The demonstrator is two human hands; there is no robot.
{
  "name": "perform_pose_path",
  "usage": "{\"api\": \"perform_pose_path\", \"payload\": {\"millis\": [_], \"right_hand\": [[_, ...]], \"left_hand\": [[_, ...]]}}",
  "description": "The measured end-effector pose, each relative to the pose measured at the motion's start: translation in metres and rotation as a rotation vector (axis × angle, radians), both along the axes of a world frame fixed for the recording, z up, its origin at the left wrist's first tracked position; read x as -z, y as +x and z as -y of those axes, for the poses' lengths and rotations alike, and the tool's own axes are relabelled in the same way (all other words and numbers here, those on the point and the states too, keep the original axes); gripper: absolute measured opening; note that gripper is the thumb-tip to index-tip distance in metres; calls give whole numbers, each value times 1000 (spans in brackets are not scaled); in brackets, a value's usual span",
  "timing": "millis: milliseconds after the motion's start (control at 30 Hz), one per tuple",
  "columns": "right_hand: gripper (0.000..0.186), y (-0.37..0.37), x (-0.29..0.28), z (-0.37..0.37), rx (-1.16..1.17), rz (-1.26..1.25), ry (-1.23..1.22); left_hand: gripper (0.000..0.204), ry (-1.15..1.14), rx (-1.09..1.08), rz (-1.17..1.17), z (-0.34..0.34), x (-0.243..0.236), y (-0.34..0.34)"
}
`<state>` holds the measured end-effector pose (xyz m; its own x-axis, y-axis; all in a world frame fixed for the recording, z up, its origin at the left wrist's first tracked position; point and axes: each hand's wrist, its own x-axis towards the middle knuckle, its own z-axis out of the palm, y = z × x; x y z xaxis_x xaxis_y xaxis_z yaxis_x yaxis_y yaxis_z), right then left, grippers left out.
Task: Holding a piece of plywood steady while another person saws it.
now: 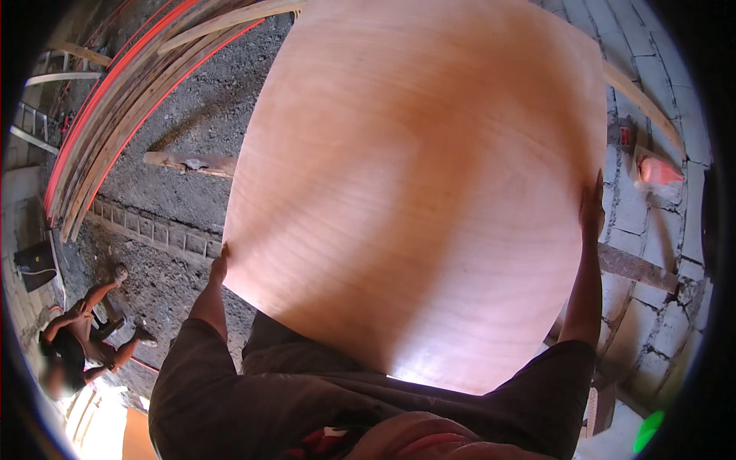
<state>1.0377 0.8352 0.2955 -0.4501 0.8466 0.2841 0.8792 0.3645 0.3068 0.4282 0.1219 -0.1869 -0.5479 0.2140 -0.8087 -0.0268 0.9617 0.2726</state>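
Note:
A large sheet of plywood (pixel 399 153) fills the middle of the head view, its smooth face tan with darker shadow bands. My left hand (pixel 220 264) grips its left edge near the lower corner. Higher up on the opposite edge, my right hand (pixel 591 207) is closed round the sheet's right side. Fingers of both hands are partly hidden by the sheet. The lower edge of the plywood comes close to my body, between my forearms.
Long timber boards (pixel 138 103) with red edges lie at the far left over gravelly ground. A ladder (pixel 153 228) and a short plank (pixel 192 163) lie left of the sheet. A person (pixel 84 337) sits at lower left. On the right stand a block wall (pixel 640 199), wooden pieces and a red item in plastic (pixel 658 171).

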Motion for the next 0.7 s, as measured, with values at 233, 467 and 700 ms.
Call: {"api": "perform_pose_path", "payload": {"millis": [233, 467, 700], "right_hand": [[59, 10, 2, 0, 45, -16, -39], [61, 2, -1, 3, 23, 41, 22], [58, 1, -2, 5, 72, 10, -63]], "left_hand": [[100, -51, -60, 123, -8, -10, 0], [99, -10, -20, 98, -5, -2, 1], [88, 158, -133, 108, -8, -9, 10]]}}
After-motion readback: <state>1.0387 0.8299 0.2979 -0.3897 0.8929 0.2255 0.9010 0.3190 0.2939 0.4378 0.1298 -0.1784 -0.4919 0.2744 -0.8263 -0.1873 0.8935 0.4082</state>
